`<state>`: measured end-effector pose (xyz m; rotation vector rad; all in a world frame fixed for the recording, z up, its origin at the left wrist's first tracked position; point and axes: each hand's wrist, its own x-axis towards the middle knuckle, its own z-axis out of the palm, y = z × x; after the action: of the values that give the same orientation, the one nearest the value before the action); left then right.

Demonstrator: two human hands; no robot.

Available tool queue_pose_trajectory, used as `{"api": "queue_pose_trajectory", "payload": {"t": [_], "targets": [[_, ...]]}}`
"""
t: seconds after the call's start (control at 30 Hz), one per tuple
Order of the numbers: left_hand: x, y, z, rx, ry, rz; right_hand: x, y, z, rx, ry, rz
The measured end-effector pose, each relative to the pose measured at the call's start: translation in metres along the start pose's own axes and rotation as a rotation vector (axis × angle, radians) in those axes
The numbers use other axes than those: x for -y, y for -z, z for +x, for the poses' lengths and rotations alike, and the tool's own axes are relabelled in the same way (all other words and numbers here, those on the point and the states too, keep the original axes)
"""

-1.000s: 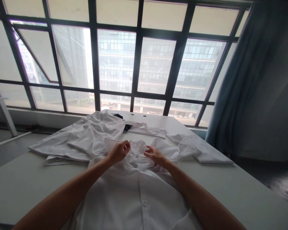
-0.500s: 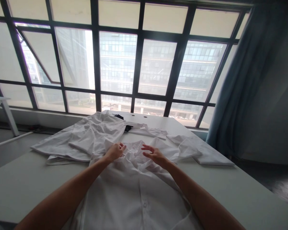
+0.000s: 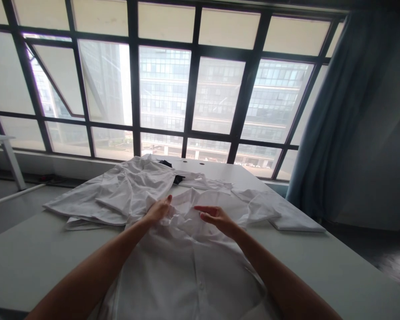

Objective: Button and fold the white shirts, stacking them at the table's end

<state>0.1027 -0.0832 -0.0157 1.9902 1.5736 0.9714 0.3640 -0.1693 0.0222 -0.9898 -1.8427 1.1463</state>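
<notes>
A white button-up shirt [image 3: 166,271] lies front up before me, its placket and a button [image 3: 202,286] running toward me. Its collar area is bunched and raised between my hands. My left hand [image 3: 158,210] is at the left of the collar, closed on the cloth with its thumb up; the fingertips are partly hidden. On the right side, my right hand [image 3: 216,217] has its index finger stretched over the collar and its thumb a little apart below. Its other fingers are mostly hidden.
Crumpled white garments [image 3: 115,189] are heaped at the left on the white table [image 3: 320,262]. A folded white garment [image 3: 295,218] lies to the right. Small dark items [image 3: 178,179] sit beyond the shirt. Large windows and a blue curtain [image 3: 333,120] stand behind.
The collar cloth has risen and spread between my hands. My left thumb has lifted. My right fingers have drawn closer together, with the index finger now straight.
</notes>
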Motion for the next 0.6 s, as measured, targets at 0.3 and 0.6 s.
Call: {"api": "queue_pose_trajectory", "payload": {"t": [0.3, 0.6], "targets": [[-0.011, 0.009, -0.01, 0.095, -0.047, -0.171, -0.005, -0.001, 0.003, -0.117, -0.166, 0.115], [-0.023, 0.047, -0.017, 0.154, -0.199, -0.289, -0.015, 0.014, 0.01, -0.326, -0.042, 0.088]]}}
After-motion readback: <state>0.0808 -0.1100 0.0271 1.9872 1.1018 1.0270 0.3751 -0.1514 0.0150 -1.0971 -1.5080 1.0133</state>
